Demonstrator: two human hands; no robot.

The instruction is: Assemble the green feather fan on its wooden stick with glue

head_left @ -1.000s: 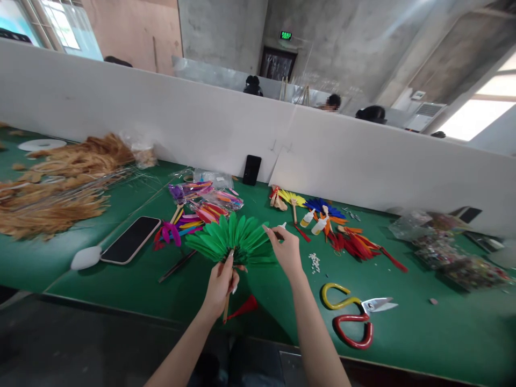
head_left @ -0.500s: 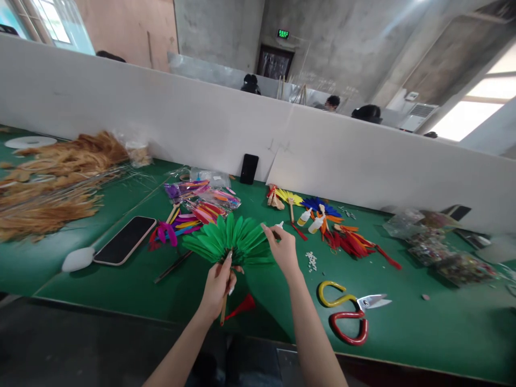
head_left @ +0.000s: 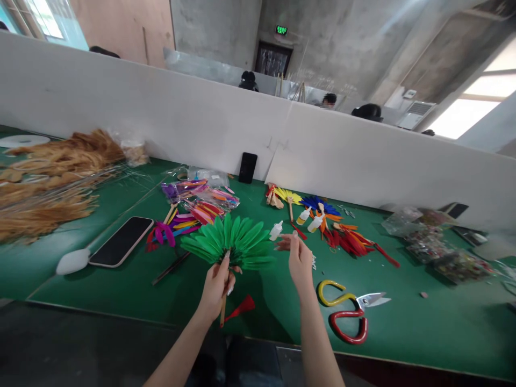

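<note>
A green feather fan is spread out above the table, its wooden handle pointing down toward me. My left hand is closed round the base of the fan, thumb on the front. A red tassel hangs at the handle's lower end. My right hand is to the right of the feathers, apart from them, fingers extended toward a small white glue bottle. Nothing shows in that hand. Two more glue bottles lie just beyond it, and small white bits are partly hidden behind its wrist.
Scissors with yellow and red handles lie right. A phone and a white rounded object lie left. Bagged colourful feathers, brown fibres, other fans and bead bags lie farther back, before a white partition.
My right hand has left the fan's right feathers and moved right, its fingers opening. The glue bottle it partly covered now shows fully. My left hand still holds the fan in nearly the same place.
</note>
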